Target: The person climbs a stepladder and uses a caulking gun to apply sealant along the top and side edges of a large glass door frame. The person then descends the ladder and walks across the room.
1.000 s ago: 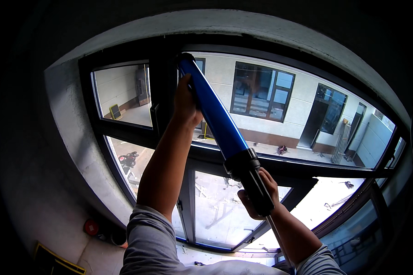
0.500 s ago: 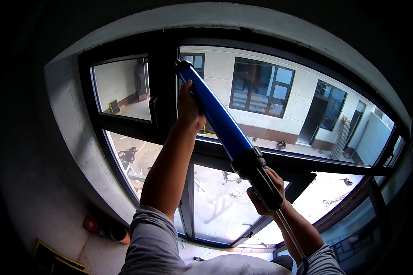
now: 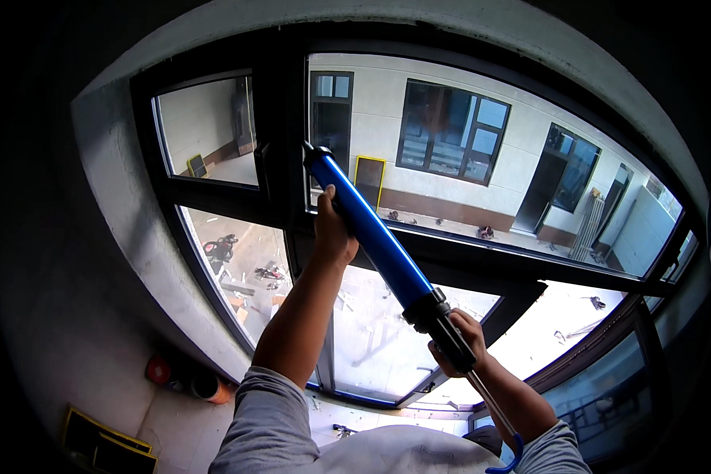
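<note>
I hold a long blue caulking gun (image 3: 371, 229) up against the dark window frame (image 3: 280, 134), its tube running on a slant from lower right to upper left. My left hand (image 3: 333, 229) is wrapped around the blue tube near its upper end, fingers curled over the far side, so that hand is closed on the barrel. My right hand (image 3: 457, 341) is clenched on the black handle part at the lower end of the tube, and the thin metal push rod (image 3: 490, 407) sticks out below it toward my chest, ending in a blue hook. The black tip of the gun sits right at the vertical bar of the frame, where the small upper left pane (image 3: 205, 130) meets the large upper pane (image 3: 482, 150); whether the tip touches the frame I cannot tell. Both my forearms reach up from grey sleeves (image 3: 272, 419). Through the glass I see a pale building across a courtyard. Down by the wall at lower left lie an orange and red thing (image 3: 183, 378) and a yellow-edged black case (image 3: 103, 442).
</note>
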{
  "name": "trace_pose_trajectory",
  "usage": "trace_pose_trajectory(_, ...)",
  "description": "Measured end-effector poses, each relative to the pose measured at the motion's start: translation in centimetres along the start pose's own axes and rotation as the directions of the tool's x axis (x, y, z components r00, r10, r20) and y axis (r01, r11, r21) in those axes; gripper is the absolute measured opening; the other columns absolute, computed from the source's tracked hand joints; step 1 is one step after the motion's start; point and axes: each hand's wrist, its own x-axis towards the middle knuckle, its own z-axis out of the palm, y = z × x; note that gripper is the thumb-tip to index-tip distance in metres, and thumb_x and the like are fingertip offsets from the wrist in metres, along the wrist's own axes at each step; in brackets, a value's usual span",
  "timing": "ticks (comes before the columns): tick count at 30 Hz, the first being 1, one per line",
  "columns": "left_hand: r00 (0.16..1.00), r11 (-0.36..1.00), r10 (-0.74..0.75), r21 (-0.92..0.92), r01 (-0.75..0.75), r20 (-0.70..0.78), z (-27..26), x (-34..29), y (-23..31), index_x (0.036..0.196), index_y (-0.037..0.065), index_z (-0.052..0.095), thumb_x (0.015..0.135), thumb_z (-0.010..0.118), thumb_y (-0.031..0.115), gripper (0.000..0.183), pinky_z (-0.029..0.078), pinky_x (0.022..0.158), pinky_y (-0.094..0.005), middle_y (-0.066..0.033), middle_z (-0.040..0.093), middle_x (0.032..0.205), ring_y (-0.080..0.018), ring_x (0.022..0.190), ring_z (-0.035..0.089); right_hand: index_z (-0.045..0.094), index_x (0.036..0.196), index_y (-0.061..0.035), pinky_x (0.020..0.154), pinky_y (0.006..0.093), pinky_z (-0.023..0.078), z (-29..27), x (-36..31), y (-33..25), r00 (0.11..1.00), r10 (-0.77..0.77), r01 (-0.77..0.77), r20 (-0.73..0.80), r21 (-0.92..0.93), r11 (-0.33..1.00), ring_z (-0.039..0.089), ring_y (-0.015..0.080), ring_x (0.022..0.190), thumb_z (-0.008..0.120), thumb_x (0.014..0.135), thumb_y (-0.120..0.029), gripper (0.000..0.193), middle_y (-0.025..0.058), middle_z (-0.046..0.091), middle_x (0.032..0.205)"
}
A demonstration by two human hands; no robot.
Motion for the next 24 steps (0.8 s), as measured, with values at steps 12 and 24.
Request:
trace_pose_trajectory(12, 0.993, 0.998, -0.025, -0.060, 0.019, -0.112, -5.4, -3.2, -5.0, 0.112, 0.007, 0.058, 0.097, 0.045, 0.051, 0.048, 0.054, 0.077, -0.0367, -0.0092, 0.063, 0.085, -0.0198, 0.081, 0.065, 0.054, 0.080, -0.0068, 0.050, 0.0327, 0.039, 0.6, -4.6, 0.2, 0.973, 0.175, -0.169, 0.151, -0.050, 0.984, 0.052, 0.0234, 0.054, 0.071, 0.063, -0.010, 0.024, 0.0087, 0.050, 0.069)
trace_pose_trajectory(24, 0.985, 0.987, -0.077, -0.152, 0.053, -0.156, -7.0, -4.6, -7.4, 0.117, 0.006, 0.056, 0.096, 0.045, 0.049, 0.048, 0.055, 0.077, -0.0347, -0.0086, 0.063, 0.093, -0.0202, 0.084, 0.064, 0.064, 0.107, -0.0059, 0.072, 0.0389, 0.051, -0.5, -5.3, -1.6, 0.937, 0.293, -0.272, 0.187, -0.133, 0.953, 0.064, 0.0353, 0.081, 0.072, 0.067, -0.011, 0.041, 0.0141, 0.061, 0.091)
